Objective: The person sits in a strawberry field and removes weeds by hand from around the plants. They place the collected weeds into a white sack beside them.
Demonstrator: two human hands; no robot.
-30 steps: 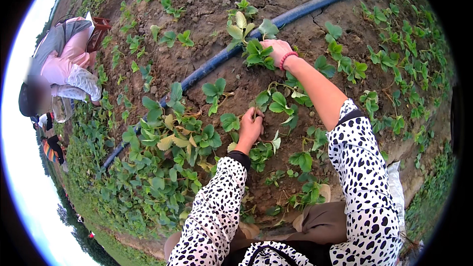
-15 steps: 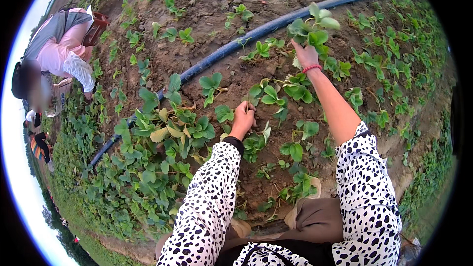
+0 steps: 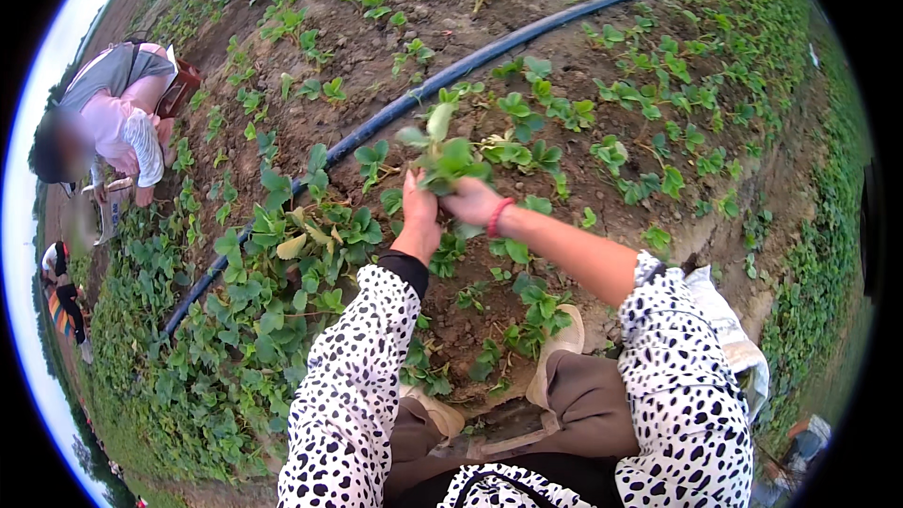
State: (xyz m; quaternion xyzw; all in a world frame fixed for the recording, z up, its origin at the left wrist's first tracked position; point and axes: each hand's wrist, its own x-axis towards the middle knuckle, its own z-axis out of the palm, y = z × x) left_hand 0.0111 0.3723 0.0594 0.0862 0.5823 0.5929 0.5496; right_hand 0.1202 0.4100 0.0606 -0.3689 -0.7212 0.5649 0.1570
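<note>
In front of me, both hands meet at the base of a bunch of strawberry seedlings [image 3: 453, 158], its green leaves standing up above my fingers and a little blurred. My right hand [image 3: 470, 201], with a red cord bracelet [image 3: 499, 217] at the wrist, is closed around the stems. Next to it my left hand [image 3: 419, 209] is closed at the lower side of the same bunch; its fingertips are partly hidden. Stems and roots inside the grip do not show. Rooted strawberry plants [image 3: 531, 306] grow in the brown soil below my hands.
A dark blue hose [image 3: 404, 102] curves across the bed beyond my hands. Dense strawberry leaves [image 3: 273, 320] spread at the left. Another person [image 3: 127, 113] bends over at the far left near a red-brown crate [image 3: 185, 87]. A whitish sack [image 3: 729, 325] lies beside my right arm.
My right hand has swung left and nearer with the seedlings, coming together with my left hand. My left hand has risen from the soil and moved slightly left.
</note>
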